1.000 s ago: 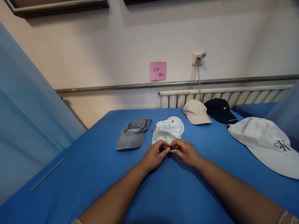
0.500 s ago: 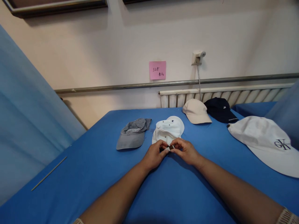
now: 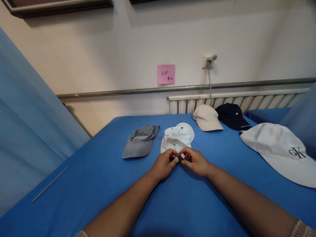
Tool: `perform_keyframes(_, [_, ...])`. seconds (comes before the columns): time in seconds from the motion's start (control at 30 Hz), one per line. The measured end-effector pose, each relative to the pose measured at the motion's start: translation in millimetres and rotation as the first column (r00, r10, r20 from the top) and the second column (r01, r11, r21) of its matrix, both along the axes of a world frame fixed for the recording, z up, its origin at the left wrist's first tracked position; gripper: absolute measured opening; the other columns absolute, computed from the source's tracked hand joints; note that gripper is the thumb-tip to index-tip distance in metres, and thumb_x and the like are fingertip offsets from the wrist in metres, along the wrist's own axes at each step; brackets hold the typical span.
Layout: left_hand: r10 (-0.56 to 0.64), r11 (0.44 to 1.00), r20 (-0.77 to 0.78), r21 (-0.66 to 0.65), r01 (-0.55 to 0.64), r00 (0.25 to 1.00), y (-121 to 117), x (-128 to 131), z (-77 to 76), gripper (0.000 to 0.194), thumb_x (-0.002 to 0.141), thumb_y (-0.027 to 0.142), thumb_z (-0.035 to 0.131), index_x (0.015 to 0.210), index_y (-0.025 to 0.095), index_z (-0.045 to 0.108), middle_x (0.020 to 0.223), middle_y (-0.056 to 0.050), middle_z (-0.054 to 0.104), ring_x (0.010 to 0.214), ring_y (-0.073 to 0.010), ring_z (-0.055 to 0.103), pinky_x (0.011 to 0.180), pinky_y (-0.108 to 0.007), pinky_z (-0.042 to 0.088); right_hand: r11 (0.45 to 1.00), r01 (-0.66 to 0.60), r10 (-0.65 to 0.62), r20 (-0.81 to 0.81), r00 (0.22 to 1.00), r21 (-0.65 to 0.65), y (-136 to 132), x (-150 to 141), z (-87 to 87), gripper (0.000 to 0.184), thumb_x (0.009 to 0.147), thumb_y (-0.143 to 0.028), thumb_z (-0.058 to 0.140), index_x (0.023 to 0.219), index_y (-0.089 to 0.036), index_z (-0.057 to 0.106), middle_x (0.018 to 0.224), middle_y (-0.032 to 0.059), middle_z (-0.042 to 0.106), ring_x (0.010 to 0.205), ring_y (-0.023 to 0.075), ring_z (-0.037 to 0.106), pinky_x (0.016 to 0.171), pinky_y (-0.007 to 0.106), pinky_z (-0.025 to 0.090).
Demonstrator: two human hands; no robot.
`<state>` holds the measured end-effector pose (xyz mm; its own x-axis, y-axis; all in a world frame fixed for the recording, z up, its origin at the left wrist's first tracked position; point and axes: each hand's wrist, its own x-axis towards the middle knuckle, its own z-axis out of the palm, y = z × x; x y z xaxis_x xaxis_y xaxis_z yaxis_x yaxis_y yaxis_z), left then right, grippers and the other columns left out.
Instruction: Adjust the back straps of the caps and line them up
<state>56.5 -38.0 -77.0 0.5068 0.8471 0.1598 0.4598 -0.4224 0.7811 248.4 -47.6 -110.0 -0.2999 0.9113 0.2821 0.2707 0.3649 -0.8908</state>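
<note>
My left hand (image 3: 163, 164) and my right hand (image 3: 197, 161) meet at the near edge of a white cap (image 3: 178, 137) lying on the blue table cover (image 3: 111, 184). Both pinch a small dark buckle on a short strap (image 3: 180, 157) between thumb and fingers, and the strap seems to belong to that cap. Fingers of both hands are curled closed around it.
A grey cap (image 3: 140, 144) lies left of the white one. A beige cap (image 3: 206, 118) and a dark navy cap (image 3: 232, 116) sit at the back by the radiator (image 3: 237, 102). A large white cap with lettering (image 3: 278, 149) lies right. A thin stick (image 3: 50, 183) rests far left.
The hands have shifted slightly; the small buckle is turned up a little more between the fingertips. The caps have not moved.
</note>
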Motion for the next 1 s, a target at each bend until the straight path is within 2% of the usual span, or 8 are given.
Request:
perform_keyframes(0.13, [-0.006,1.0,-0.036,0.024,0.007,0.999,-0.1,-1.7,0.8,0.022,0.083,0.023,0.058,0.104,0.018,0.06,0.093,-0.004,0.069,0.087,-0.0176,0.064,0.079,-0.029,0.047,0.999,0.011,-0.011,0.004,1.0,0.032,2.1,2.3,-3.1,0.017,0.078,-0.01,0.056,0.091,-0.02,0.061,0.072,-0.0026,0.058,0.064,0.0118,0.052,0.062,0.025,0.042])
perform_keyframes(0.27, [-0.021,0.999,-0.037,0.043,0.023,0.999,1.4,-3.3,-1.4,0.027,0.082,0.02,0.058,0.108,0.019,0.06,0.099,-0.004,0.069,0.092,-0.0182,0.064,0.083,-0.029,0.047,0.999,-0.024,0.024,0.006,1.0,0.03,0.5,2.4,0.1,0.031,0.076,-0.01,0.06,0.105,-0.021,0.058,0.077,-0.0022,0.059,0.067,0.0127,0.054,0.064,0.025,0.044])
perform_keyframes(0.37, [-0.018,0.999,-0.021,0.039,0.019,1.0,2.1,-2.9,-3.1,0.026,0.082,0.019,0.056,0.109,0.019,0.059,0.096,-0.004,0.069,0.09,-0.0179,0.064,0.083,-0.03,0.047,0.988,-0.066,0.054,0.086,0.995,0.139,-2.3,1.4,7.0,0.028,0.077,-0.011,0.062,0.103,-0.023,0.06,0.089,0.0007,0.06,0.076,0.0142,0.056,0.07,0.027,0.045])
perform_keyframes(0.5, [-0.021,0.999,-0.037,0.041,0.023,0.999,1.7,-3.3,-0.6,0.028,0.082,0.018,0.056,0.111,0.018,0.058,0.095,-0.004,0.069,0.088,-0.0177,0.063,0.083,-0.03,0.046,0.966,-0.074,0.034,0.161,0.986,0.246,-3.2,1.7,10.5,0.015,0.082,-0.014,0.061,0.094,-0.022,0.062,0.088,0.0009,0.06,0.077,0.0143,0.055,0.071,0.027,0.043])
perform_keyframes(0.63, [0.015,0.988,-0.195,0.154,0.015,0.981,1.3,-8.3,7.4,0.035,0.078,0.022,0.063,0.113,0.021,0.06,0.099,-0.005,0.069,0.096,-0.0223,0.059,0.09,-0.036,0.042,0.973,-0.019,-0.011,0.129,0.992,0.229,-0.7,3.5,6.4,0.014,0.081,-0.014,0.062,0.092,-0.022,0.062,0.086,-0.0001,0.06,0.074,0.0131,0.054,0.069,0.026,0.043])
perform_keyframes(0.73, [0.047,0.975,-0.264,0.22,0.012,0.963,1.5,-12.2,12.5,0.031,0.08,0.025,0.063,0.11,0.023,0.063,0.096,-0.004,0.069,0.096,-0.0238,0.057,0.095,-0.039,0.037,0.977,0.004,-0.033,0.131,0.991,0.215,0.3,4.4,4.8,0.013,0.08,-0.014,0.062,0.09,-0.022,0.063,0.085,-0.0004,0.061,0.071,0.013,0.054,0.067,0.026,0.042])
perform_keyframes(1.0, [0.038,0.987,-0.176,0.159,-0.009,0.984,2.7,-11.1,9.5,0.027,0.079,0.023,0.064,0.106,0.022,0.064,0.086,-0.002,0.07,0.088,-0.0215,0.059,0.092,-0.037,0.038,0.984,0.012,-0.034,0.117,0.993,0.18,0.5,4.7,5.2,0.011,0.08,-0.018,0.062,0.09,-0.023,0.064,0.083,0.0002,0.061,0.071,0.0139,0.055,0.066,0.026,0.043])
